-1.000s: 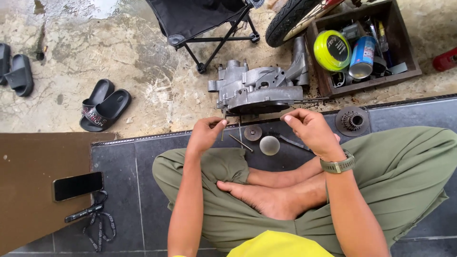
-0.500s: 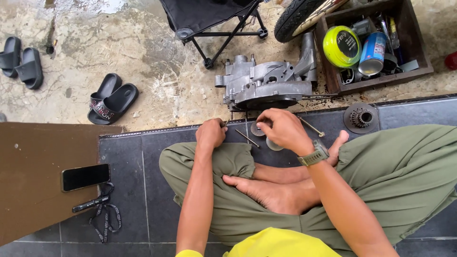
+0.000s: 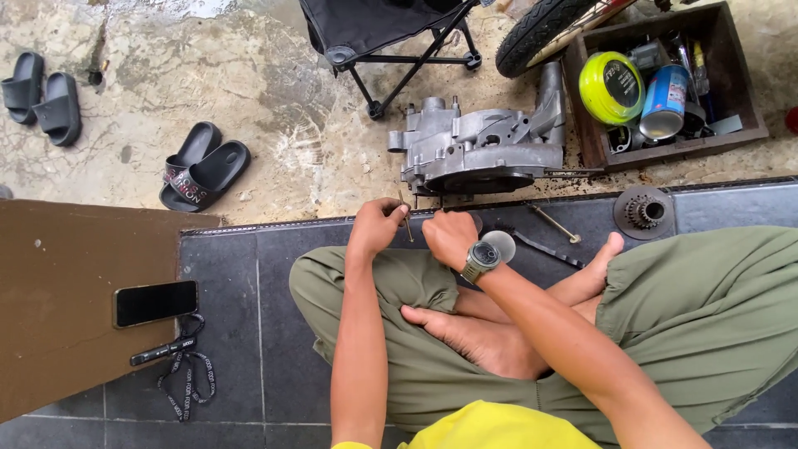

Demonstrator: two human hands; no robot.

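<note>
I sit cross-legged on dark floor tiles. A grey metal engine casing (image 3: 478, 154) lies on the concrete just ahead of me. My left hand (image 3: 378, 226) pinches a thin metal rod (image 3: 406, 218) upright, close to the casing's lower left corner. My right hand (image 3: 449, 237), with a wrist watch, is curled beside it, fingers closed near the rod; what it grips is hidden. A round metal disc (image 3: 499, 243) lies right behind the watch. A long bolt (image 3: 554, 224) and a dark tool (image 3: 544, 248) lie on the tiles to the right.
A toothed sprocket part (image 3: 644, 211) sits on the tiles at right. A wooden box (image 3: 744, 91) holds a yellow-lidded tub, a blue can and tools. A tyre (image 3: 544, 29), a folding chair (image 3: 399, 37), black sandals (image 3: 204, 166), a phone (image 3: 155, 302) on a brown board, and a key lanyard (image 3: 179, 366) lie around.
My right hand has come left from the casing's right side to meet my left hand. The left hand now holds the thin rod upright.
</note>
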